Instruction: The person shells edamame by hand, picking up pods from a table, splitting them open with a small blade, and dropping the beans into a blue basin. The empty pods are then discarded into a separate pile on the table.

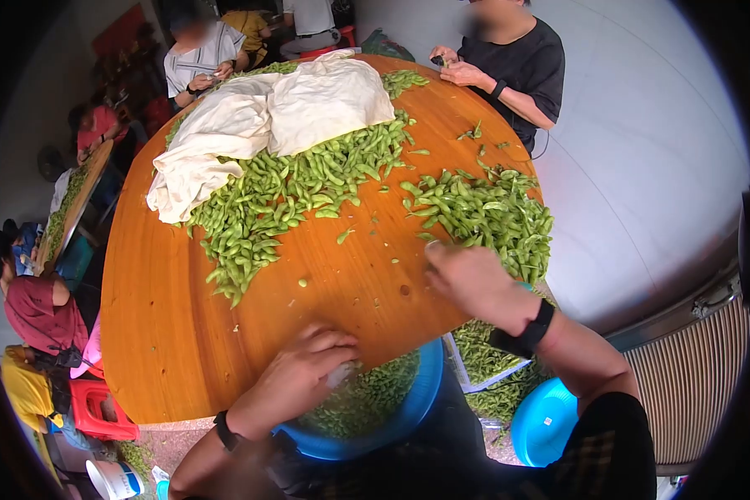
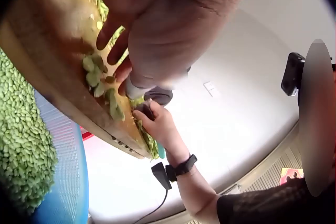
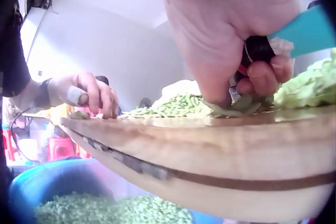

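Left hand (image 1: 308,365), fingers loose, at brown wooden table (image 1: 162,333)'s near edge; right hand (image 1: 479,283), well apart, by right-side green bean pods (image 1: 485,212), can't tell its grip.

Black straps (image 1: 225,432) on both wrists, boxy gadget (image 2: 161,175) plus thin cable (image 2: 164,201) on the right, faintly plaid dark sleeve (image 1: 602,450), and the left hand (image 1: 304,367)'s rocking a greyish thumb cover (image 3: 73,95).

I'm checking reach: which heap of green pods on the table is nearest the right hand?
The uncovered heap at the right of the table, just beyond the right hand. The larger heap lies further left, partly beneath pale cloth.
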{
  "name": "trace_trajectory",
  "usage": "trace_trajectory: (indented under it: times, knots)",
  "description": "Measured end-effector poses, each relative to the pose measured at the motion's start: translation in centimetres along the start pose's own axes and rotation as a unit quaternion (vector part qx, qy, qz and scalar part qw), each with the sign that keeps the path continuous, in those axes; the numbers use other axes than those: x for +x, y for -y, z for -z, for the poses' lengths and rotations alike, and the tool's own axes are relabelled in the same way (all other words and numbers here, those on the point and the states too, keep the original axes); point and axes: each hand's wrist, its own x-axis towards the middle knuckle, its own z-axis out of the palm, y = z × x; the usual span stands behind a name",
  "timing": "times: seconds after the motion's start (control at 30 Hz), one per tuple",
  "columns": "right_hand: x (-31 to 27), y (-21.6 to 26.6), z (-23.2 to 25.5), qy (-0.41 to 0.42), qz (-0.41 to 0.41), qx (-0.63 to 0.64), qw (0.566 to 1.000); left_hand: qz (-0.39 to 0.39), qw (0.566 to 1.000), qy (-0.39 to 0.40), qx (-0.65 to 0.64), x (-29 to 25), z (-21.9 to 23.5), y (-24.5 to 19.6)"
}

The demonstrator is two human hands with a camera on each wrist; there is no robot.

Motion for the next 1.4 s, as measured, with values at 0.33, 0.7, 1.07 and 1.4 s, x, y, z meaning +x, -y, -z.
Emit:
trace_trajectory:
  times: [0.33, 0.7, 1.07, 1.4]
  knots:
    - [-2.9, -0.8, 1.4, -0.053, -0.159, -0.004, 0.986, 0.103, 0.982, -0.125, 0.103, 1.3, 0.0, 5.6]
    - [-4.2, 0.7, 0.0, -0.077, -0.097, 0.304, 0.944, 0.122, 0.936, -0.208, 0.255, 3.1, 4.1, 5.6]
    - [-2.9, 3.9, -1.0, 0.016, -0.096, 0.444, 0.891, 0.178, 0.937, -0.179, 0.242, 4.2, 4.3, 9.4]
    - [1.3, 8.1, -3.2, 0.096, -0.174, 0.716, 0.669, 0.241, 0.897, -0.1, -0.356, 4.6, -0.9, 2.8]
